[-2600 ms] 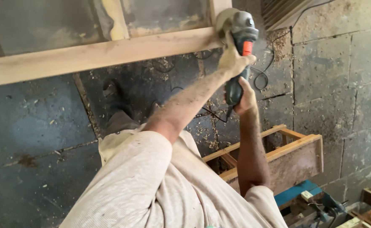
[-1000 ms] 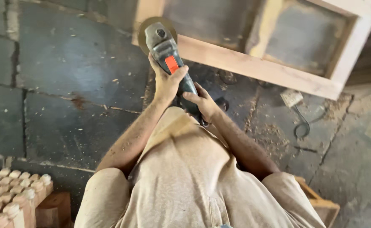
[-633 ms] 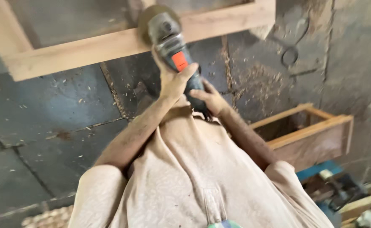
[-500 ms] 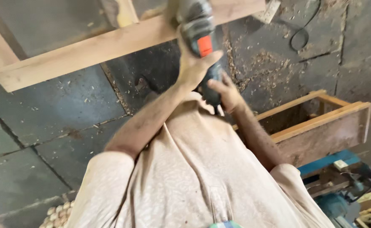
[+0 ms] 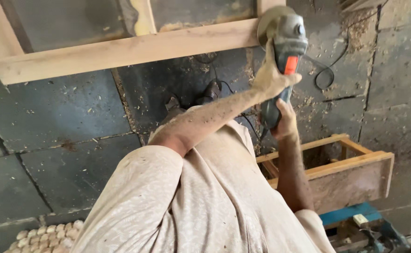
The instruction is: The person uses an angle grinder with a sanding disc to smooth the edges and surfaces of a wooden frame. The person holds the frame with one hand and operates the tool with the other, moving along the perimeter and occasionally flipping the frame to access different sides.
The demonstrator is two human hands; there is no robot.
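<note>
Both hands clamped on the grinder (image 5: 282, 51): left hand (image 5: 272, 77) wrapped round the body just below the head, by the orange switch, right hand (image 5: 285, 119) closed on the rear of the handle. Disc end sits at the wooden frame (image 5: 121, 51), right where the long rail meets an upright, near the top of view; contact itself hard to make out, disc edge blurred.

Grinder: grey-green plastic body, metal head, round flat disc, black cord (image 5: 329, 70) trailing off over the floor. Frame: pale raw timber, square-edged rails, one upright w/ a yellowish stain. Floor (image 5: 65, 140): dark stone slabs, rough, joints showing, wood chips and sawdust scattered all over. Both forearms dusted w/ sawdust. Shirt light beige, fine pattern.

Vs 0.5 s ago: grinder now further right along the rail, at the upright joint; left arm stretched out more; view sharper, less motion blur.

Lower right: open wooden box (image 5: 336, 173), plain board side, thin rails on top; under it a blue part (image 5: 343, 213) w/ a small pale block on it. Bottom left: cluster of small rounded wooden pieces (image 5: 46, 234). No labels readable anywhere.
</note>
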